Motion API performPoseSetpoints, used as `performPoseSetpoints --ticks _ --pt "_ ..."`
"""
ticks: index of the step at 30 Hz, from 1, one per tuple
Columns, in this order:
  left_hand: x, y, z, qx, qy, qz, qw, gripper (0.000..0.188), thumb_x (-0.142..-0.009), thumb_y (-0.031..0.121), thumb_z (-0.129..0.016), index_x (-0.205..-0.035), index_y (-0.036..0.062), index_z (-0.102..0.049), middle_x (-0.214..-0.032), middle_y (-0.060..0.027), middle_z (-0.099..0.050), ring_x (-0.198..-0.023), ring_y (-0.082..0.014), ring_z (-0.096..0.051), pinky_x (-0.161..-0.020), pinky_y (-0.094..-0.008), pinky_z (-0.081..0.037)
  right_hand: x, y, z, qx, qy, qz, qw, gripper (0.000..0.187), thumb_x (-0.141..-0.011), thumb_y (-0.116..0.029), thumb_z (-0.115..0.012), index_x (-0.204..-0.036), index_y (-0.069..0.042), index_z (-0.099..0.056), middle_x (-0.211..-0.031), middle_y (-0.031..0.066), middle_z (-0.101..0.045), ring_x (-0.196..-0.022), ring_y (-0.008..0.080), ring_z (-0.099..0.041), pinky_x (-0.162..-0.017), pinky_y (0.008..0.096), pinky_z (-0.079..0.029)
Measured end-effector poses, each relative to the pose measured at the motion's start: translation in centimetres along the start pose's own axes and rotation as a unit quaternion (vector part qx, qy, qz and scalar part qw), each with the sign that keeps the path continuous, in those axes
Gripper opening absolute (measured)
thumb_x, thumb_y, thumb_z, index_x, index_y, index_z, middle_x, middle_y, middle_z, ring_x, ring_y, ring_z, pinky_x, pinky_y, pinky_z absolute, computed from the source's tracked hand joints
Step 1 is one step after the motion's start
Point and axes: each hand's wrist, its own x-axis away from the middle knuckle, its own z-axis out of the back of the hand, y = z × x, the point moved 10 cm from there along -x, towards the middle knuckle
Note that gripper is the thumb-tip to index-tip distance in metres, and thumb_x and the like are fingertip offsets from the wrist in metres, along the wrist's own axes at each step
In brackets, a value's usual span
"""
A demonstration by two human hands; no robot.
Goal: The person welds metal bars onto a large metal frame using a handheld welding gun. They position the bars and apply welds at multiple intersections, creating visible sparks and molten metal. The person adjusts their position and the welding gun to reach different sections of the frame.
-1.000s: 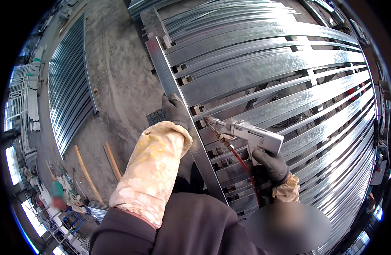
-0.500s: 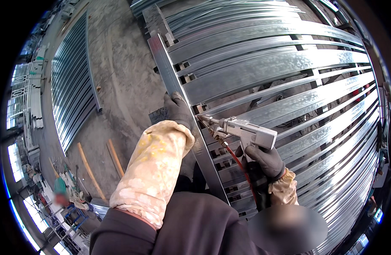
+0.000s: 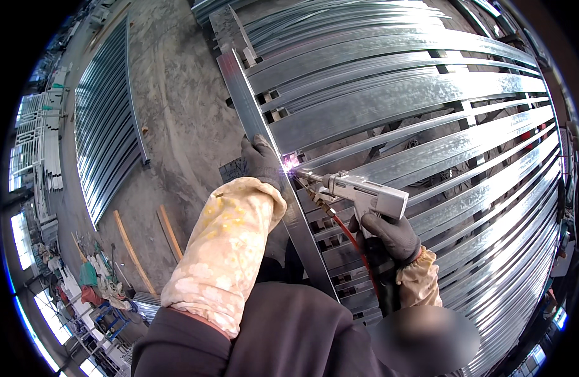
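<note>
My gloved right hand (image 3: 393, 237) is closed round the grip of a silver handheld welding gun (image 3: 371, 193), with a red hose (image 3: 349, 235) running down from its front. A small violet-white glow (image 3: 291, 162) burns at the nozzle tip, where a crossbar meets the long metal end rail (image 3: 244, 88). Just left of that glow, my gloved left hand (image 3: 262, 162) is wrapped over the rail, its fingertips at the far side and part of the grip hidden. From the rail, parallel galvanized bars (image 3: 402, 103) of wide and narrow width stretch away to the right.
A second slatted metal panel (image 3: 107, 119) lies on the concrete floor at the left. Nearer me are two wooden strips (image 3: 127, 245). More metal tubes (image 3: 340, 25) are stacked beyond the bars, and racks of pale frames (image 3: 35, 135) line the far left edge.
A violet-white glow has appeared at the gun's nozzle, absent half a second ago. The gun has shifted very slightly left; my left hand keeps its place on the rail.
</note>
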Motion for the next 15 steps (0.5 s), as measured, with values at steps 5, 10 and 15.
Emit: performPoseSetpoints --ticks 5,10,15 --pt "0.4 0.3 0.0 0.015 -0.010 0.014 1.000 0.043 -0.105 0.032 -0.039 -0.128 -0.0027 -0.049 -0.111 -0.0287 -0.064 -0.102 -0.0449 -0.063 -0.088 -0.0471 -0.049 0.0 -0.2 -0.1 0.003 -0.001 0.001 1.000 0.041 -0.096 -0.020 -0.062 -0.131 0.002 -0.055 -0.097 0.0056 -0.069 -0.089 0.0117 -0.062 -0.079 0.0263 -0.049" --pt "0.3 0.2 -0.1 0.028 0.001 -0.003 1.000 0.042 -0.106 0.033 -0.039 -0.126 -0.0021 -0.050 -0.109 -0.0267 -0.064 -0.098 -0.0436 -0.064 -0.085 -0.0470 -0.049 0.1 -0.3 -0.3 -0.001 0.001 -0.004 1.000 0.040 -0.096 -0.020 -0.063 -0.128 0.002 -0.057 -0.097 0.0059 -0.069 -0.089 0.0125 -0.063 -0.080 0.0268 -0.050" --pt "0.4 0.5 0.1 -0.001 -0.028 0.017 0.999 0.042 -0.106 0.033 -0.038 -0.128 -0.0008 -0.050 -0.108 -0.0267 -0.065 -0.098 -0.0437 -0.065 -0.085 -0.0473 -0.050 0.1 -0.3 -0.2 0.006 -0.003 0.013 1.000 0.037 -0.096 -0.020 -0.064 -0.125 0.002 -0.058 -0.100 0.0070 -0.069 -0.092 0.0139 -0.064 -0.083 0.0280 -0.050"
